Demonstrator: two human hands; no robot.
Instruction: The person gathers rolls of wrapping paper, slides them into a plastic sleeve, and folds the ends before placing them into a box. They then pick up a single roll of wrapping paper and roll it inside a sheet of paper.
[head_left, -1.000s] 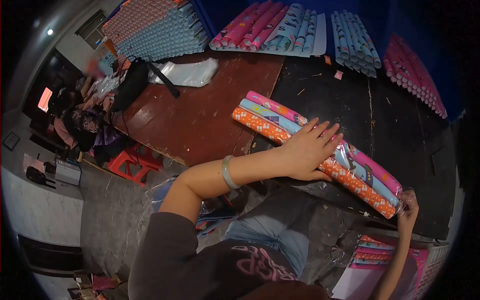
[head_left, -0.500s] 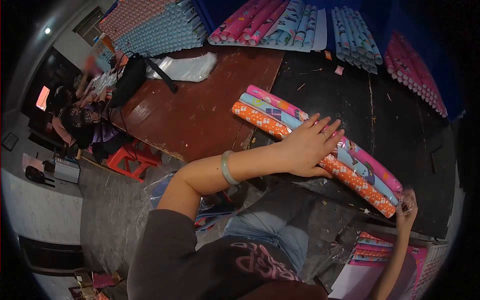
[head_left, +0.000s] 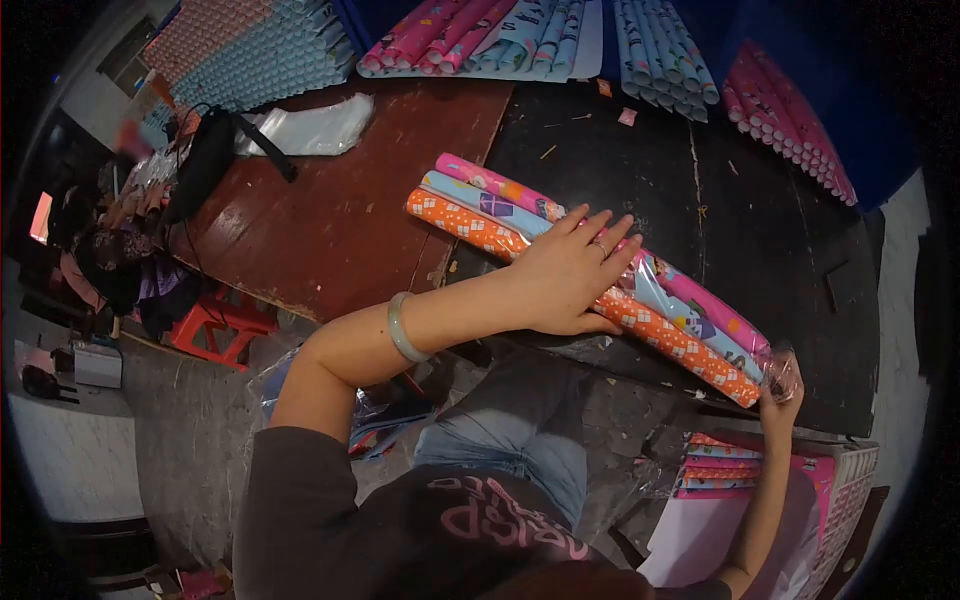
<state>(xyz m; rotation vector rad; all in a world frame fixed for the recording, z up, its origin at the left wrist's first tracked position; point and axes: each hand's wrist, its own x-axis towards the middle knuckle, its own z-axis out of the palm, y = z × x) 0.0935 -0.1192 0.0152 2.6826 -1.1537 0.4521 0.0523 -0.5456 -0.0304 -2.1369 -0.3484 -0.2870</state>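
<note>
Three rolls of wrapping paper lie side by side at a slant on the table: a pink roll (head_left: 710,305), a light blue roll (head_left: 660,296) and an orange roll with white gift prints (head_left: 690,352). Clear plastic film shines over them. My left hand (head_left: 575,272) rests flat across their middle, fingers spread, a ring and a pale green bangle on it. At the near right end my right hand (head_left: 783,388) is closed on the crumpled end of the clear plastic bag (head_left: 778,366). Part of its fingers is hidden by the film.
Stacked pink rolls (head_left: 790,130) and blue rolls (head_left: 665,60) line the table's back. Clear plastic bags (head_left: 310,125) and a black bag (head_left: 205,165) lie to the left. Below stand a red stool (head_left: 222,325) and a white crate (head_left: 850,500). Another person (head_left: 120,240) sits at far left.
The whole view has shifted, so the scene appears further left and slightly higher. Both hands keep nearly the same places on the rolls and the bag end.
</note>
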